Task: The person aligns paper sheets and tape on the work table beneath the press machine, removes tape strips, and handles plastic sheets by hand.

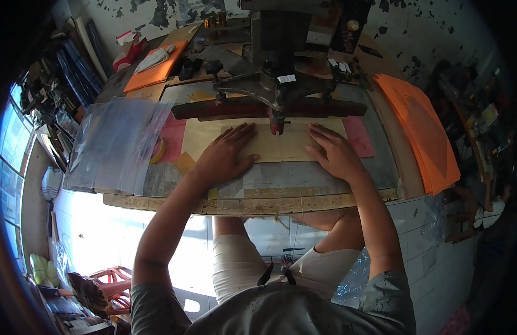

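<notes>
Fingers [240, 132] of the left hand [225, 156] lie flat and slightly parted on a cream sheet [283, 148], its thumb pointing inward; those of the right hand [337, 156] rest flat on the same sheet toward its other end, so both hands are released and grasp nothing. This sheet lies crosswise on the tabletop [174, 180], its far edge running beneath the dark bar [230, 107] of a press; whether the bar touches it cannot be told. Pink sheets [358, 137] show at both ends of it. Left of the cream sheet are a yellow tape roll [159, 149] and, farther out, overlapping clear plastic sheets [110, 145]. Orange sheets [419, 131] hang over the right edge, while a pale cloth [153, 59] lies on an orange stack [144, 79] at the far left.
</notes>
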Demonstrator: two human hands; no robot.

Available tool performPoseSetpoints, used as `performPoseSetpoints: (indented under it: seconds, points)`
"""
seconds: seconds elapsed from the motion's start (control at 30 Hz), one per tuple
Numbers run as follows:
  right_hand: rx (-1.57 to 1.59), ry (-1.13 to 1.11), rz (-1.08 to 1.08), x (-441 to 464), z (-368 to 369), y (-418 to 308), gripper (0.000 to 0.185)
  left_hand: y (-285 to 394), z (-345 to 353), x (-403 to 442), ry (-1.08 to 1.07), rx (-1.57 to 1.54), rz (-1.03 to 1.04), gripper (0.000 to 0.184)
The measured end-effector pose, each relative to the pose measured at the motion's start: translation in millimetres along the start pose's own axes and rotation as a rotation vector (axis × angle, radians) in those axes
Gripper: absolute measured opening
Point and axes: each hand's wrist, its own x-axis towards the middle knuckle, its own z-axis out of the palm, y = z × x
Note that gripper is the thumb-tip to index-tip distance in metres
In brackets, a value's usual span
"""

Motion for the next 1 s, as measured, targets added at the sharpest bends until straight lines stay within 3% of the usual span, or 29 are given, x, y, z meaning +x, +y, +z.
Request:
performPoseSetpoints:
  seconds: [0.57, 1.0]
  points:
    - [-0.044, 0.038, 0.044, -3, 1, 2, 0.053, 4, -2, -5, 0.084, 0.072, -0.052, 0.062]
    - [-0.072, 0.017, 0.024, -6, -14, -16, 0.055, 10, -12, -16, 0.000, 0.180, -0.146, 0.062]
